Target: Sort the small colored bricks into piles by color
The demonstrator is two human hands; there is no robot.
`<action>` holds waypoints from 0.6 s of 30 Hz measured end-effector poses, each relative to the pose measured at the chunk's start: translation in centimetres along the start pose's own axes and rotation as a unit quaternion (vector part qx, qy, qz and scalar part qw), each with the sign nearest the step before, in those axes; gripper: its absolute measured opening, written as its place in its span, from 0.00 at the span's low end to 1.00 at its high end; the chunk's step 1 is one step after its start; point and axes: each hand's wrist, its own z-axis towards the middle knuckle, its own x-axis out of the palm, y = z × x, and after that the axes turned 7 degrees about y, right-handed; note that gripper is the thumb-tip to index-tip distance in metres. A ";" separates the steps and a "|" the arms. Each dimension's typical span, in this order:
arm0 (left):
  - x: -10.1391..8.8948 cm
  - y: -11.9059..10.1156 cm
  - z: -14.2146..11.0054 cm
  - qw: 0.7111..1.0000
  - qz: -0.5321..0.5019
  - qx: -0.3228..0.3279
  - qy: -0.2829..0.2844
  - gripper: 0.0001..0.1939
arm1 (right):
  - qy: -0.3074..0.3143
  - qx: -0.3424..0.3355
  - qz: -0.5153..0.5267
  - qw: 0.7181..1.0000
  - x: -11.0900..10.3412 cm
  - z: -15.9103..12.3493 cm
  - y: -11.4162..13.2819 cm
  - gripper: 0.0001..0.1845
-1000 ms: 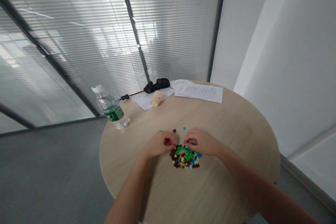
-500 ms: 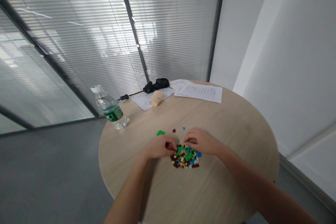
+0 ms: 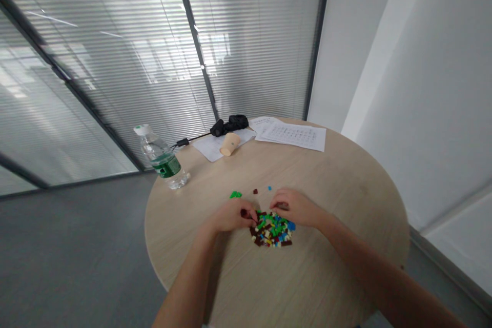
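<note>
A pile of small toy building bricks (image 3: 273, 230) in green, brown, blue, cream and yellow lies on the round wooden table (image 3: 346, 174). My left hand (image 3: 235, 214) is at the pile's left edge, its fingers curled in and the tips among the bricks. Curled fingers also show on my right hand (image 3: 292, 206), at the upper right of the pile. Whatever either hand pinches is too small or hidden to make out. Just beyond the hands lie a few green bricks (image 3: 235, 195), one brown brick (image 3: 255, 191) and one blue brick (image 3: 269, 188).
A plastic water bottle (image 3: 166, 164) with a green label stands at the table's left edge. Further back are a paper cup (image 3: 229, 144) on its side, printed sheets (image 3: 295, 135) and a bundled black item (image 3: 235, 123) with a cord. Blinds and a white wall border the table.
My left fingertips have shifted very slightly at the pile's edge. My right hand and the loose bricks look the same.
</note>
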 end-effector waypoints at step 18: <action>-0.1 -0.8 -0.1 0.997 -0.029 0.021 -0.070 0.06 | -0.043 -0.028 0.021 0.998 0.0 0.2 0.7 0.03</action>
